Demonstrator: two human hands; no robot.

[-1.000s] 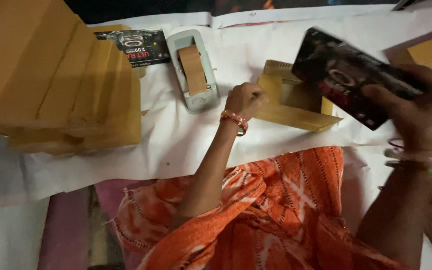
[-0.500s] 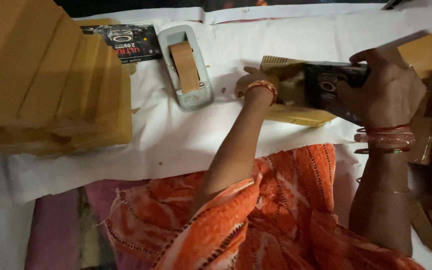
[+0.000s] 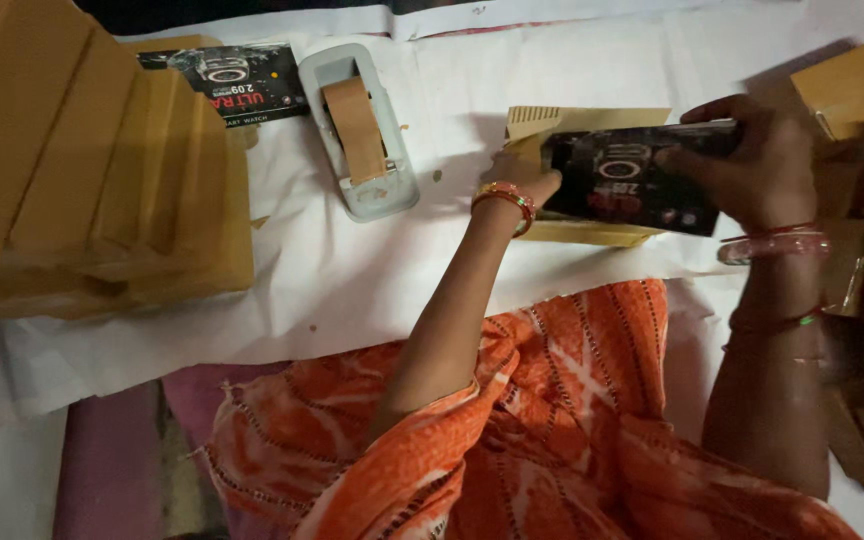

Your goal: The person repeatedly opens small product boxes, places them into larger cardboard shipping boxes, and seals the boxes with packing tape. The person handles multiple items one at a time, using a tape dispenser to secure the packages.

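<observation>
Cardboard mailer sleeve (image 3: 592, 170), tan and flattened, is lying just right of the tape dispenser (image 3: 360, 135). My left hand (image 3: 524, 178) is pinching its near edge open; my right hand (image 3: 757, 165) is clamped on the black printed product box (image 3: 642, 185), sliding it in. I am judging insertion as only begun: most of the box is showing, sleeve untaped. Left of the dispenser, sealed tan parcels (image 3: 92, 170) are stacking up.
</observation>
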